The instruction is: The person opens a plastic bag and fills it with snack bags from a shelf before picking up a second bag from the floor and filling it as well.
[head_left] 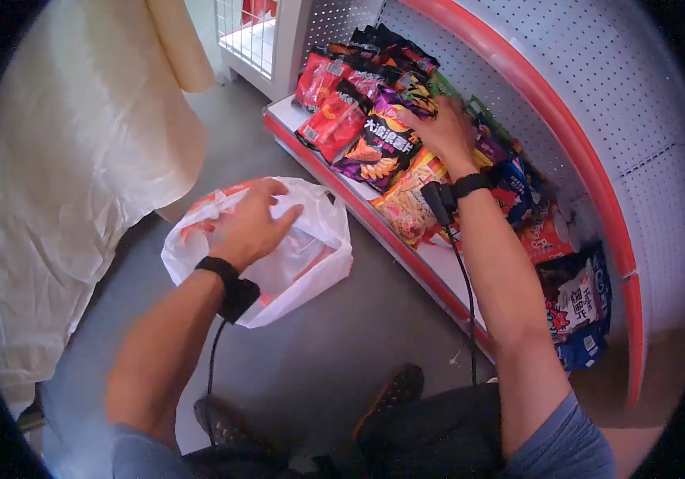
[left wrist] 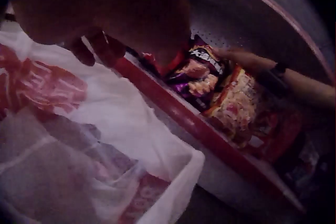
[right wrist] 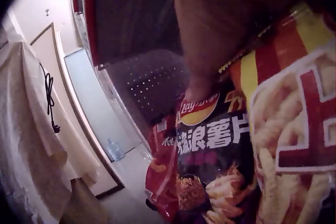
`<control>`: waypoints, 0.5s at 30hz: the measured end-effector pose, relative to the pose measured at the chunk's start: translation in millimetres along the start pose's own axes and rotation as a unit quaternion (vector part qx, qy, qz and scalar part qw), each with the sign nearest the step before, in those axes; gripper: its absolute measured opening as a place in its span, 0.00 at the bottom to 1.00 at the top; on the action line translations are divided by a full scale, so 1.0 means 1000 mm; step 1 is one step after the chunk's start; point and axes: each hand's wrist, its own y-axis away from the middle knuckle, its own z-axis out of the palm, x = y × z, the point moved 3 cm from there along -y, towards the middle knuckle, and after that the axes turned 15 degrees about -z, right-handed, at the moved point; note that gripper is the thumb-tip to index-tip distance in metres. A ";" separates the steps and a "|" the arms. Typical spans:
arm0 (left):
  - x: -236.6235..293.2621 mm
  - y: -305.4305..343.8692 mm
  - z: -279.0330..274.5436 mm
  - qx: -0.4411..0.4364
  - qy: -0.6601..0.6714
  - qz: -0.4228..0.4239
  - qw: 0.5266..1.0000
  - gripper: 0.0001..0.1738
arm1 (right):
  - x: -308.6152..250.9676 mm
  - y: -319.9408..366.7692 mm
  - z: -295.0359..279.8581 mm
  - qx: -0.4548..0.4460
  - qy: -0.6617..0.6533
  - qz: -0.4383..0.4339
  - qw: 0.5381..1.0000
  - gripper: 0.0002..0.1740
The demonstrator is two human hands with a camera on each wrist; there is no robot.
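Observation:
My right hand [head_left: 448, 137] reaches onto the low shelf, its thumb against the top of a purple and black bag of potato chips [head_left: 381, 142]. The other fingers go down behind that bag's top edge and are hidden among the packs, so I cannot tell whether they grip it. In the right wrist view, the bag of potato chips [right wrist: 215, 140] stands upright below the hand. My left hand [head_left: 253, 227] is over the mouth of a white plastic shopping bag [head_left: 310, 275], fingers loosely spread. The shopping bag stands on the floor with its mouth wide, red print showing in the left wrist view.
Red snack packs [head_left: 333, 120] lie left of the chips, and a yellow snack bag [head_left: 413, 199] leans to their right. More packs [head_left: 574, 299] fill the shelf's right end. A red shelf edge [head_left: 358, 188] runs beside the shopping bag. Pale sheeting [head_left: 79, 160] hangs at left.

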 end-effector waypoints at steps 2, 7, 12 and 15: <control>0.024 0.005 0.030 -0.107 0.063 -0.066 0.990 0.33 | -0.005 0.002 -0.006 -0.014 0.001 0.003 1.000 0.62; 0.057 0.019 0.089 -0.219 0.143 -0.031 0.965 0.48 | -0.014 0.000 -0.007 -0.059 0.023 0.012 0.998 0.62; 0.097 0.029 0.120 -0.302 0.260 -0.041 0.916 0.56 | -0.020 0.005 -0.009 -0.059 0.064 -0.022 0.996 0.54; 0.115 0.031 0.130 -0.333 0.310 -0.147 0.878 0.53 | -0.026 0.015 -0.009 -0.004 0.061 -0.077 0.995 0.55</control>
